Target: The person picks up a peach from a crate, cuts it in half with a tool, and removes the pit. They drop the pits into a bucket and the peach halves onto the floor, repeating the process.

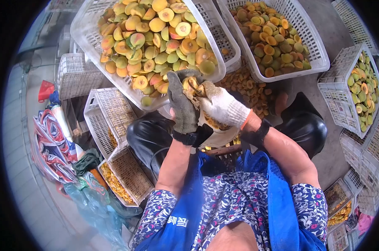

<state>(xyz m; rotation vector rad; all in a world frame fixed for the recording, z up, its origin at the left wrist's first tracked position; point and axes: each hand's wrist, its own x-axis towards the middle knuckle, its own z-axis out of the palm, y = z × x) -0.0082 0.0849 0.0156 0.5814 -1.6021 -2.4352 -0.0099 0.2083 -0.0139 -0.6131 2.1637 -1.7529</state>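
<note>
Holds one fruit raised between both gloved hands, just in front of the near rim of the large white basket.

Clasps it from the left with the left hand in a dark grey glove, fingers closed over the top of the fruit. Meets it from the right with the right hand in a white glove with an orange cuff, fingers curled tight against the same fruit. Cannot make out the small dark detail at the cut face.

Directly below the hands: a pale bowl, partly hidden by the wrists.

Behind the hands, in the large white basket: halved fruit, yellow, green and red, heaped to the brim. To its right, a second basket of smaller orange and green halves. Between and beneath these two: a loose heap of orange pieces. At the far right, tilted on edge, a third basket with green halves.

At bottom centre: a blue apron over floral sleeves. To the left on the floor: white crates lying at angles, a tray with orange pieces along one side, and a striped cloth just beside them.
</note>
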